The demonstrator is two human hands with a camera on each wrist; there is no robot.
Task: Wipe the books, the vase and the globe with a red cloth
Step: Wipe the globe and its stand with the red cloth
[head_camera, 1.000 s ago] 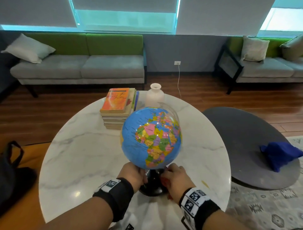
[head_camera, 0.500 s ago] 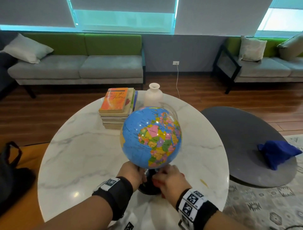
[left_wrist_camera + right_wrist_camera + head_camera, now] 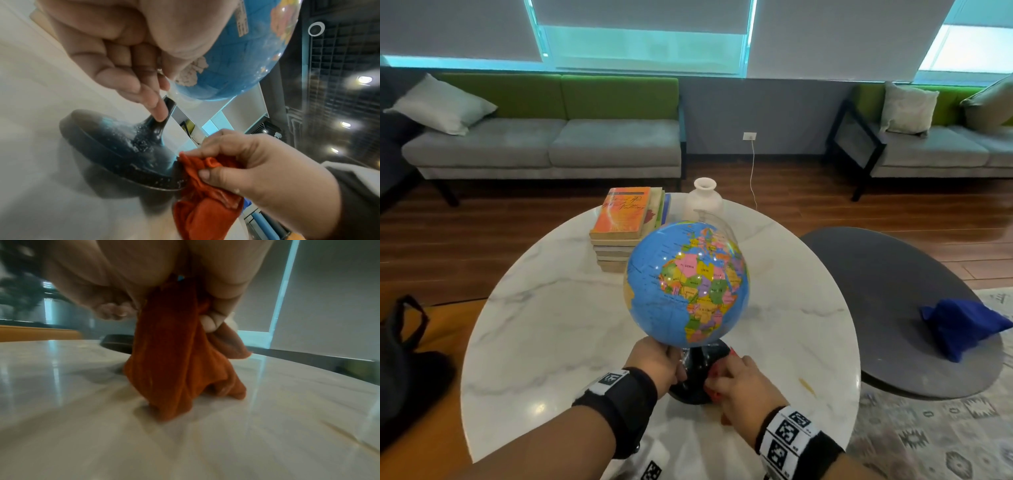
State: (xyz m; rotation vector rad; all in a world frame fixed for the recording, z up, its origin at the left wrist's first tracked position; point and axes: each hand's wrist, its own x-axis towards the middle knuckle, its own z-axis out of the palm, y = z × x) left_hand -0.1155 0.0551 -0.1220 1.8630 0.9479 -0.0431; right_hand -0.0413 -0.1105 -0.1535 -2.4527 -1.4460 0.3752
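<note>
Then saw glossy round globe [image 3: 686,284] on black flared stand, near edge of marble worktop [image 3: 544,329]; left hand [image 3: 655,363] pinched its stem, right hand [image 3: 743,385] clutched crumpled red cloth [image 3: 203,199] against the base.

On the counter [image 3: 524,342], the left hand [image 3: 654,363] grips the globe [image 3: 686,284] stem; the right hand [image 3: 739,383] presses a red cloth [image 3: 714,394] to its black base, books [image 3: 619,226] and vase [image 3: 703,200] behind.

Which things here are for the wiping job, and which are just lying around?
For the job: globe, red cloth gripped in the right hand, books, vase.
Just lying about: blue cloth, black bag, pillows.
</note>
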